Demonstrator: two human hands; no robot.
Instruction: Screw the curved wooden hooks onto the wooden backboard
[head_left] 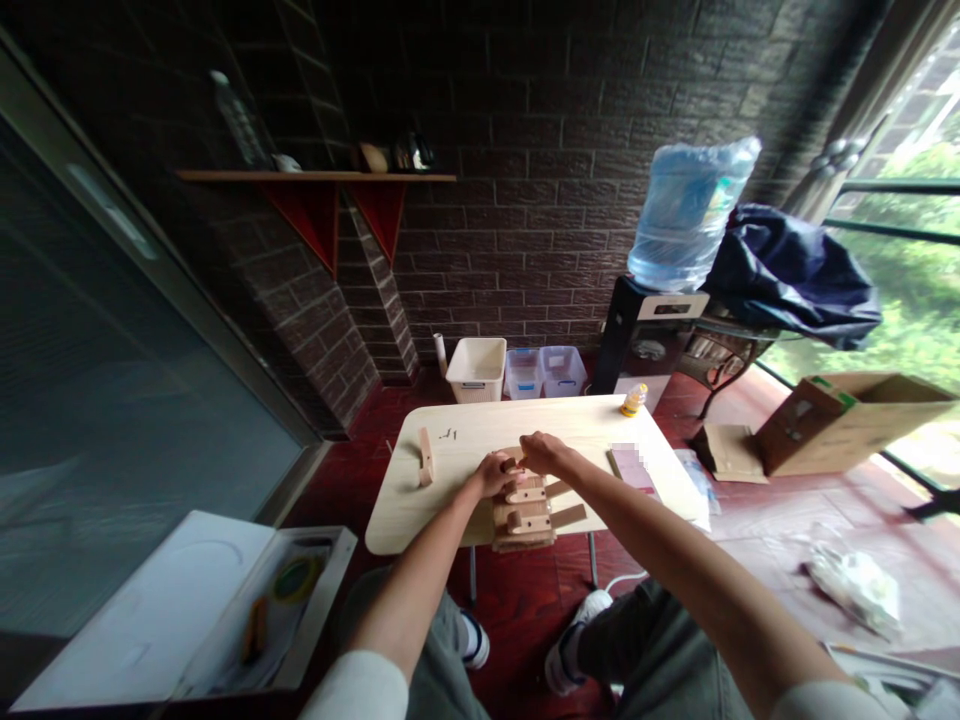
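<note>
A small wooden assembly (526, 512) of stacked boards with pegs lies at the near edge of a pale wooden table (420, 500). My left hand (496, 472) grips its upper left corner, fingers curled round the wood. Over its top edge my right hand (541, 452) is closed, fingers pinched on a small part I cannot make out. A single wooden piece (425, 456) stands on the table to the left, with a few small dark screws (448, 435) beside it.
A small yellow bottle (633, 400) stands at the table's far right corner, a flat booklet (632, 467) at its right. Bins (477, 368) line the brick wall, beside a water dispenser (660, 330). A cardboard box (847, 420) lies right; an open white box (187, 610) lies near left.
</note>
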